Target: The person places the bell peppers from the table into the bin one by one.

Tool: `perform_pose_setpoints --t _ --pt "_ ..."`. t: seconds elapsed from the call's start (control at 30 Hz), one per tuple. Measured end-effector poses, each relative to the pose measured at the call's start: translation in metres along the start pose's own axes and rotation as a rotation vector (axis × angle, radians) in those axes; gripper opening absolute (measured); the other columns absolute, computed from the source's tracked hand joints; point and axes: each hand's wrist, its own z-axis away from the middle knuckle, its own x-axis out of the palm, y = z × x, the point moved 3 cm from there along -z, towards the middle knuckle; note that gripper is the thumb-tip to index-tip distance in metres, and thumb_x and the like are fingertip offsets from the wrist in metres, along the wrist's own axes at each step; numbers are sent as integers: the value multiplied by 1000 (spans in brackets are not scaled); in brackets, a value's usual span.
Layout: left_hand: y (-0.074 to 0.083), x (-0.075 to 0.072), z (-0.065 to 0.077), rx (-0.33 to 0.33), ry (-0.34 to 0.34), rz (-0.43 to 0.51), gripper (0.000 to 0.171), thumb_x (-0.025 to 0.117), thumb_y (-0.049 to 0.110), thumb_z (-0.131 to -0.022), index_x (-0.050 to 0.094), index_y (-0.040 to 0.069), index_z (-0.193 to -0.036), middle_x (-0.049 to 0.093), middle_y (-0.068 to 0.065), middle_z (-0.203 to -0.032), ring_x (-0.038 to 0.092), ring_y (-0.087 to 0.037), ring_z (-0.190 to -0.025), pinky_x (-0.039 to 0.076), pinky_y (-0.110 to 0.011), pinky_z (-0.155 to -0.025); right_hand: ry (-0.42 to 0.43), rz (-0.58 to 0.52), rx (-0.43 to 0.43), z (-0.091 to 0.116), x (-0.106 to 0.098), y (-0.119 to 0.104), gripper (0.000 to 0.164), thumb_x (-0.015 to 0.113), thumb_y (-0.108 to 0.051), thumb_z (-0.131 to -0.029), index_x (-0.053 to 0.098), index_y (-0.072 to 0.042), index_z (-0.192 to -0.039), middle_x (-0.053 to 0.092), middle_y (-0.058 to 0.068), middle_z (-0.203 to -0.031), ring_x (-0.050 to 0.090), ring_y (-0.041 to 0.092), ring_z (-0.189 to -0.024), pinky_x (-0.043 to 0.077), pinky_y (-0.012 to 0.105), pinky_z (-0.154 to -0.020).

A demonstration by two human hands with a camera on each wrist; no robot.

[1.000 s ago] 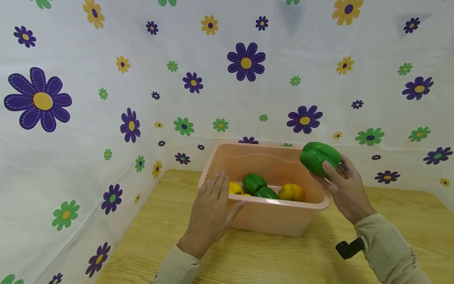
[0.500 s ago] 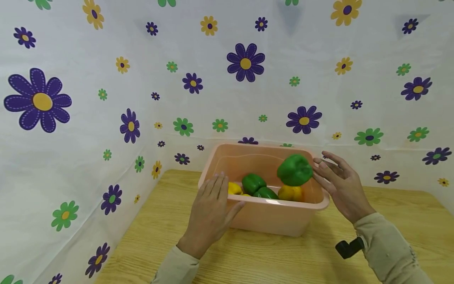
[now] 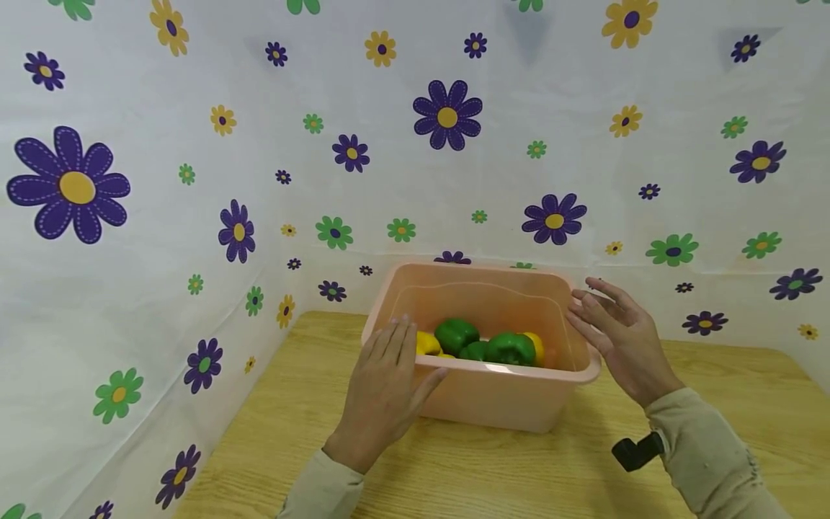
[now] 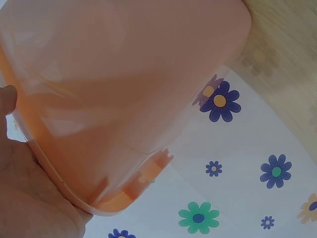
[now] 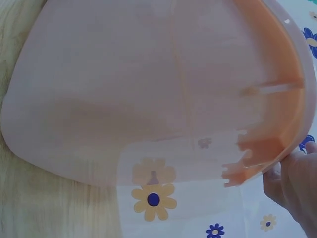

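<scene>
A pink plastic tub point(image 3: 493, 395) holds several bell peppers. Inside, one green bell pepper point(image 3: 510, 349) lies toward the right, partly over a yellow bell pepper point(image 3: 537, 347). Further left are two more green bell peppers, the larger one point(image 3: 457, 334) at the back, and a yellow bell pepper point(image 3: 428, 343) half behind my fingers. My left hand point(image 3: 381, 396) rests on the front left rim, fingers straight. At the right rim, my right hand point(image 3: 622, 339) holds nothing, its fingers loosely bent. Both wrist views show the tub's outer wall point(image 4: 124, 64) with a hand at its rim.
The tub stands on a wood-grain table point(image 3: 480, 476). Behind and to the left hangs a white sheet point(image 3: 382, 94) printed with purple, yellow and green flowers. A black device point(image 3: 637, 453) sits at my right wrist.
My right hand has let go of the green bell pepper, which dropped leftward into the tub onto the other peppers. The left hand has stayed on the rim.
</scene>
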Motion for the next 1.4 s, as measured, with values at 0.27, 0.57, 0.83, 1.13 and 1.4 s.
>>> perform_pose_setpoints --t 0.27,0.57,0.83,1.13,1.4 --pt "-13 -16 -6 46 100 169 72 60 43 -101 40 -3 -152 34 -18 -161 33 -35 -148 29 -52 -119 62 106 -179 0 4 -18 47 63 -16 -101 47 -9 -145 53 7 -134 61 15 -117 55 27 -90" --pt "-42 -24 -8 -237 275 430 50 68 26 -98 58 -1 -138 52 -21 -145 49 -38 -133 45 -57 -107 178 388 -190 1 6 -22 48 66 -25 -100 52 -9 -143 54 12 -135 59 12 -116 51 16 -91" --pt "-55 -7 -7 -528 92 737 56 57 36 -103 48 3 -147 49 -17 -148 54 -36 -129 52 -54 -99 197 575 -99 2 6 -13 58 62 -34 -102 45 -4 -148 51 17 -145 55 29 -127 49 25 -100" --pt "-65 9 -12 -547 9 677 63 40 50 -107 42 7 -154 48 -17 -152 51 -37 -134 44 -58 -107 248 753 -131 4 -5 -4 61 65 -34 -100 46 1 -146 52 22 -145 52 41 -128 44 59 -105" --pt "-61 12 -11 -511 -69 641 72 34 55 -107 29 5 -159 38 -15 -159 42 -36 -142 38 -54 -113 134 876 -97 9 -12 5 55 63 -27 -102 50 7 -143 53 32 -141 57 52 -120 53 57 -91"
